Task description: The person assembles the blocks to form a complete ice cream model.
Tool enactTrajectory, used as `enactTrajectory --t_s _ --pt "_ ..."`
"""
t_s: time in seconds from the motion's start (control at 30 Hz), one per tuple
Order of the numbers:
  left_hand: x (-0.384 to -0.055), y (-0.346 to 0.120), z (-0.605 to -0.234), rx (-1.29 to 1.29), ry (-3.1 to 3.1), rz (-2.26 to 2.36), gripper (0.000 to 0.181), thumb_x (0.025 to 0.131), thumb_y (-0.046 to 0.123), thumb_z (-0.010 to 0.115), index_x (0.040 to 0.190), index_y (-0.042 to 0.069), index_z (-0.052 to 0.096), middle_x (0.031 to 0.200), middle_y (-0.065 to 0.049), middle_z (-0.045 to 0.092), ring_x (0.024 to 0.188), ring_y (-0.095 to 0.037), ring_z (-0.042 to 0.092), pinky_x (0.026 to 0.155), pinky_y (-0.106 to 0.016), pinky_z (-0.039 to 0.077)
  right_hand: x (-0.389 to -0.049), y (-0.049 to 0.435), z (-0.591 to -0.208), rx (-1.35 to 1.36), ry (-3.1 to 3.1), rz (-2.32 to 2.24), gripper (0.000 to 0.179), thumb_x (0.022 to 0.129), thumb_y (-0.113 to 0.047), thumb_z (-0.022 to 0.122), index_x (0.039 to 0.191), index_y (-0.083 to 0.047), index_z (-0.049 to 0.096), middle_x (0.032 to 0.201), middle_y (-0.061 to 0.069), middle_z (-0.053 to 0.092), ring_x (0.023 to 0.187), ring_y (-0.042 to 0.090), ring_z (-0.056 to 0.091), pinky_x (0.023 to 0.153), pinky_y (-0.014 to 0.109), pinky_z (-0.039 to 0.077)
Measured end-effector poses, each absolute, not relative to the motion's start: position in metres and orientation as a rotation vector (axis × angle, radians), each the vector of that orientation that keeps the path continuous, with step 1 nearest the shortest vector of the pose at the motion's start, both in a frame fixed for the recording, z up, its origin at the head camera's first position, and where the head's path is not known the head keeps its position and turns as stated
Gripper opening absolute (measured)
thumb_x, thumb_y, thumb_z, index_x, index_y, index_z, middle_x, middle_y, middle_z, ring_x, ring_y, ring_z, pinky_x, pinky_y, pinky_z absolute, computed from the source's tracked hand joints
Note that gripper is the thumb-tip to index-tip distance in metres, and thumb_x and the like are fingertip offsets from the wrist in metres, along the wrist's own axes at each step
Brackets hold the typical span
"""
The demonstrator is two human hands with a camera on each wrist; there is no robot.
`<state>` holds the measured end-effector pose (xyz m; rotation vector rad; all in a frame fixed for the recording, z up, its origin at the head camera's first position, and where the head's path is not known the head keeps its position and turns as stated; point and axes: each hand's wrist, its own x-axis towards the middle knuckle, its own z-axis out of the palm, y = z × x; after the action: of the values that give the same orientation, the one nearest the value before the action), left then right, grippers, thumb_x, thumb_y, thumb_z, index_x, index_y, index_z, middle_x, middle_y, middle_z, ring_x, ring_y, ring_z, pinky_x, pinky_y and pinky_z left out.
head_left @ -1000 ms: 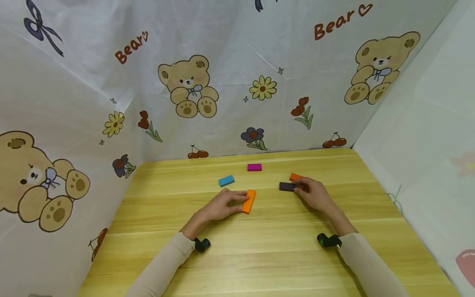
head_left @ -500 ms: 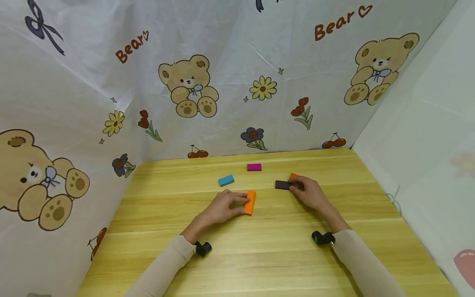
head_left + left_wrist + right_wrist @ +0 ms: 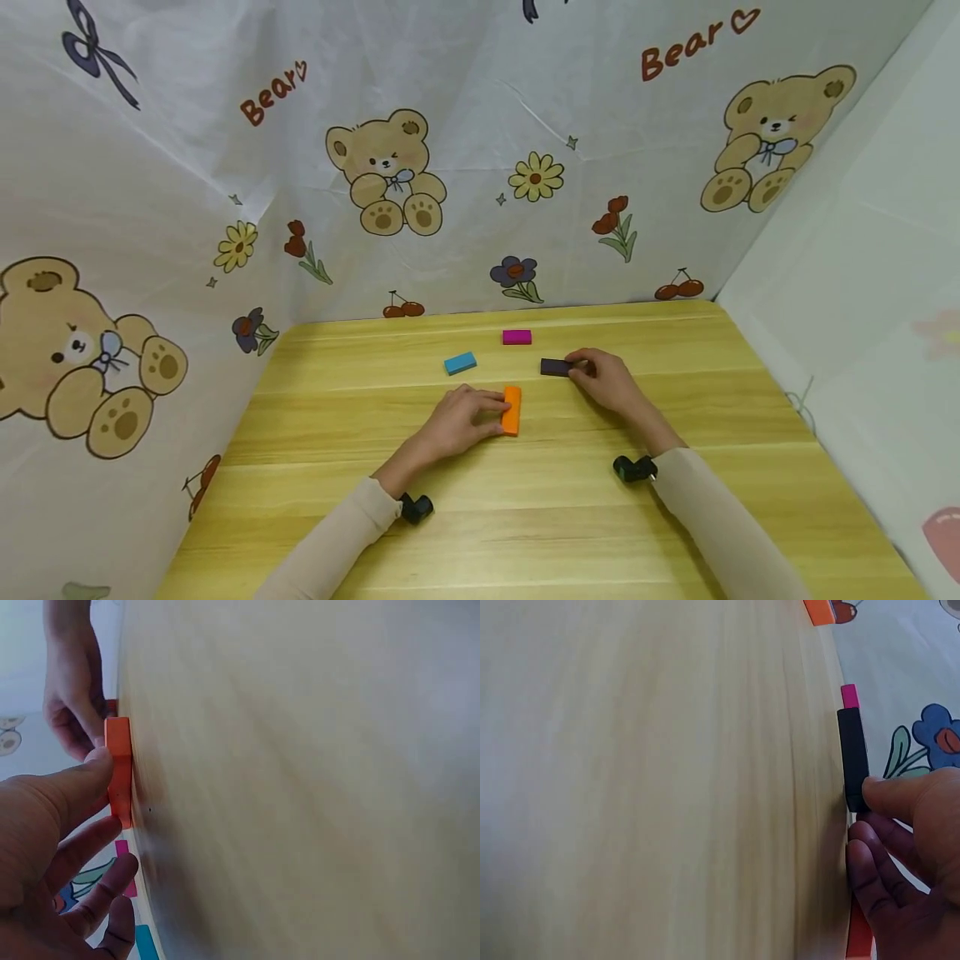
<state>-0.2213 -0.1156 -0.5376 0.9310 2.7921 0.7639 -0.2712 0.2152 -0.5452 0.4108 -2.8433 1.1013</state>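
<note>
My left hand [image 3: 460, 422] pinches an orange rectangular block [image 3: 511, 411] at its left side, thumb nearer me and fingers farther along. The left wrist view shows the thumb and a finger on that block [image 3: 120, 769], the other fingers loosely bent. Up and to the right, my right hand [image 3: 606, 382] grips the right end of a black block [image 3: 555, 367]. In the right wrist view the thumb lies against the near end of the black block [image 3: 853, 754]. A red block [image 3: 859, 930] shows past the right fingers there; the hand hides it in the head view.
A light blue block [image 3: 461, 363] lies beyond the left hand, and a magenta block [image 3: 517, 337] sits farther back. The wooden table [image 3: 525, 525] ends at a bear-print cloth [image 3: 465, 150] behind and a white cloth [image 3: 847, 275] on the right.
My right hand has slid the black block leftward and slightly away, and the red block has gone out of sight behind that hand. The orange block has turned a little under my left hand.
</note>
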Motion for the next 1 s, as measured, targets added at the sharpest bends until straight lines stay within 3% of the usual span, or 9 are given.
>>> enactTrajectory --t_s 0.33,1.0 --pt "-0.207 -0.103 -0.537 0.965 2.876 0.648 0.041 0.102 0.044 0.074 0.139 0.028 0.075 0.149 0.007 0.069 0.121 -0.020 0.061 0.102 -0.039 0.047 -0.278 0.192 -0.541 0.465 -2.855 1.119 0.029 0.106 -0.016 0.069 0.134 -0.006 0.073 0.130 0.018 0.075 0.106 0.031 0.072 0.097 0.053 0.058" --pt "-0.182 -0.084 -0.534 1.004 2.992 0.472 0.039 0.101 0.049 0.073 0.135 0.030 0.077 0.144 0.009 0.073 0.113 -0.016 0.064 0.095 -0.032 0.051 -0.292 0.166 -0.548 0.495 -2.873 1.085 0.029 0.107 -0.021 0.068 0.134 -0.013 0.072 0.131 0.013 0.075 0.102 0.027 0.068 0.096 0.050 0.056"
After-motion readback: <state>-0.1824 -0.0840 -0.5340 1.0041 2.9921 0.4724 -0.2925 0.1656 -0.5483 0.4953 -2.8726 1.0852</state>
